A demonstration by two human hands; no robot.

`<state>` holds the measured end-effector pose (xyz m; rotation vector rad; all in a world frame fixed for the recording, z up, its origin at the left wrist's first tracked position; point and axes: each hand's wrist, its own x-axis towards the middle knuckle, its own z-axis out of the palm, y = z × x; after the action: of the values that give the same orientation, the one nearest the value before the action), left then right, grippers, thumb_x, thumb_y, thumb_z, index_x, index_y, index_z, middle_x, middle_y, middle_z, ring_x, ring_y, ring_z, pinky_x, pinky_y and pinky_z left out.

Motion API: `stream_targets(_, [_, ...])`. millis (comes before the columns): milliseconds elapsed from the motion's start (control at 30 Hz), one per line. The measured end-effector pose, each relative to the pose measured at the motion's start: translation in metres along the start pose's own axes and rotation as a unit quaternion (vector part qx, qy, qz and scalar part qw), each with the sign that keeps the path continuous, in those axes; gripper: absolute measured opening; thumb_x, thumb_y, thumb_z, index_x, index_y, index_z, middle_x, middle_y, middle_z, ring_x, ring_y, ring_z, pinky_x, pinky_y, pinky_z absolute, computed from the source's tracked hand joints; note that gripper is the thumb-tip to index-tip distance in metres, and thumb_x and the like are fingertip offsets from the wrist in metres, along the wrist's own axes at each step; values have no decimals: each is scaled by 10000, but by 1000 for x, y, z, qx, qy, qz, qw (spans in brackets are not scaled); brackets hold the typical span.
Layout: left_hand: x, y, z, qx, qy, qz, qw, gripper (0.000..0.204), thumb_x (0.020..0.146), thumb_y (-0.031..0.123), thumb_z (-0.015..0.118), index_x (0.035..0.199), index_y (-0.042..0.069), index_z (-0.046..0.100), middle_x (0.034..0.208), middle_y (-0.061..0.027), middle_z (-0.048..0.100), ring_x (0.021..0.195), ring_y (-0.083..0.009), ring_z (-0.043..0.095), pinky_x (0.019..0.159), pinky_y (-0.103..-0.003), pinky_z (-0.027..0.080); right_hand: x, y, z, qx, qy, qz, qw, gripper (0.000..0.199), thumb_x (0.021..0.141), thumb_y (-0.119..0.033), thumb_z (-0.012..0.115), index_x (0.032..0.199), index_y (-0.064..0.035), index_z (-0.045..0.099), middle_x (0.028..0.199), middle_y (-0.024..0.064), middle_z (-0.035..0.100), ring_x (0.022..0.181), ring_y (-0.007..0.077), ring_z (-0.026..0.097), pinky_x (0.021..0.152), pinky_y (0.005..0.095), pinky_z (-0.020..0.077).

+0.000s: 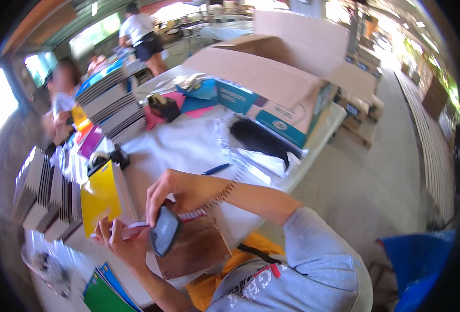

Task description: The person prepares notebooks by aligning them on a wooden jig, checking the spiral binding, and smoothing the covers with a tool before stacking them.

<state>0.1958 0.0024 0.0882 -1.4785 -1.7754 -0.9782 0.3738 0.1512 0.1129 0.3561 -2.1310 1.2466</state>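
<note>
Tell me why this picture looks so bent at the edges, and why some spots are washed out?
Head view: the fisheye lens bows straight lines toward the dark round rim, so the table edge curves. Daylight from the openings at far left and top right blows out to white. The right hand and the dark tape dispenser are slightly smeared; the left hand is fairly sharp.

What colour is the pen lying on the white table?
Blue; the pen shows clearly in the head view.

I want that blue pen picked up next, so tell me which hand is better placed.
Right, probably. The right hand lies nearer the blue pen, though it grips a dark handheld tool; the left hand is farther off, pinching a pale strip at the spiral notebook.
</note>
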Motion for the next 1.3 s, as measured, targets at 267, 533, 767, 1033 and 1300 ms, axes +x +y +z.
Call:
stream_targets(267, [3,10,-5,-44,-33,-60,997,491,439,459,799,597,105,497,831,-68,482,914,-293,478,872,-516,285,13,-9,2,-6,-37,27,999,402,530,60,602,879,-103,717,900,77,686,791,180,640,672,264,489])
stream_targets(533, [4,3,-1,-82,-80,-86,990,483,493,506,793,593,123,517,852,-34,469,1012,-279,468,943,-582,208,32,7,-8,-24,-39,99,994,169,700,-95,663,857,-55,713,869,101,684,765,211,638,675,299,501])
stream_targets(767, [6,2,-4,-118,-70,-100,985,471,499,485,802,615,111,541,943,-46,479,1096,-310,439,956,-579,187,28,27,-1,-239,-39,204,949,197,630,-34,693,823,-62,714,797,100,682,767,214,647,676,318,508])
stream_targets(1033, [-2,-8,-11,-103,-94,-107,984,477,496,494,793,639,110,549,977,-61,477,995,-304,447,894,-488,269,31,28,13,-186,-9,227,956,279,651,82,604,862,-61,716,849,113,687,769,198,647,697,274,501])
stream_targets(1300, [9,-17,-6,-117,-38,-90,988,544,417,434,835,712,76,551,1131,-114,437,1047,-337,416,864,-456,317,48,22,12,-135,61,138,979,214,699,29,652,887,-57,709,838,101,686,739,195,646,654,276,493])
